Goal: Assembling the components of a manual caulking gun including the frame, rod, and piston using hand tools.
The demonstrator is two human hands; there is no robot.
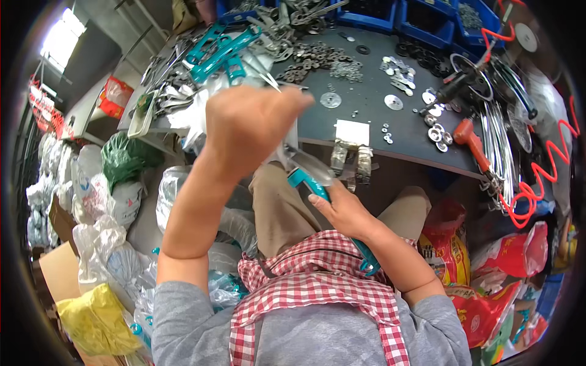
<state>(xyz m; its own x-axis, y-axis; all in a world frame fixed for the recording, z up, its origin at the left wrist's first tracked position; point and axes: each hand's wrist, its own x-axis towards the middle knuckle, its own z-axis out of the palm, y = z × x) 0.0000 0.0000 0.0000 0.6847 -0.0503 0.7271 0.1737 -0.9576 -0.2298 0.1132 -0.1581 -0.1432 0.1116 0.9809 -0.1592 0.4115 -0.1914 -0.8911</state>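
A teal-handled tool is being gripped in the closed right hand, near the body and just below the surface edge; the left hand is being held raised and closed, apparently on a clear bag around the tool's metal end, though that grip cannot be told for certain. The tool is best being kept steady while the bag is being drawn along it. Washers and teal tools are being kept on the dark surface, blue bins far, sacks left.

Head cam, downward, close over workbench
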